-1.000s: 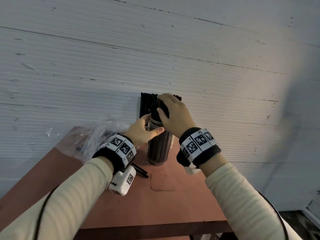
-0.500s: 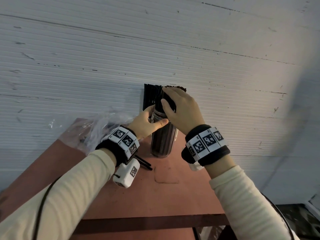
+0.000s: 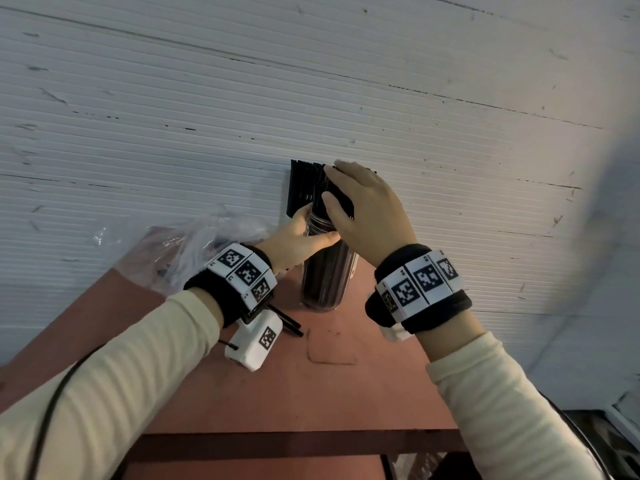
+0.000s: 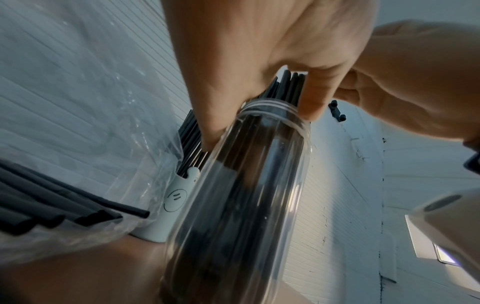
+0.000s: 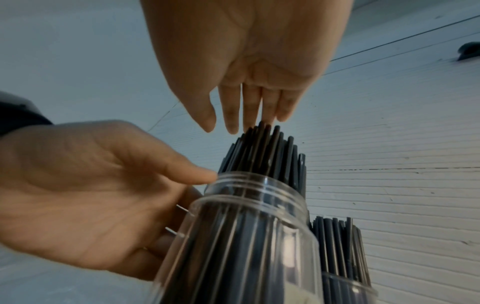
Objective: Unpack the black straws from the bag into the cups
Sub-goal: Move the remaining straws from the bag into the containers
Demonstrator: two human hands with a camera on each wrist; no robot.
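Observation:
A tall clear cup (image 3: 323,278) packed with black straws (image 5: 265,152) stands on the reddish table (image 3: 311,393) close to the wall. My left hand (image 3: 298,237) grips the cup just under its rim, thumb on the near side and fingers behind. My right hand (image 3: 363,202) hovers over the cup with straight fingers, whose tips (image 5: 249,115) touch the straw tops. The crumpled clear plastic bag (image 3: 194,251) lies to the left with several black straws (image 4: 52,214) still inside.
Behind the clear cup stand a white cup (image 4: 172,207) and a second clear cup (image 5: 345,288), both holding straws. Two loose straws (image 3: 289,322) lie on the table near my left wrist. A white ribbed wall (image 3: 450,150) closes the back; the table's front edge is near.
My right hand has let go of the straw tops it was gripping, and its fingers now lie straight over them. The left hand keeps its hold on the cup.

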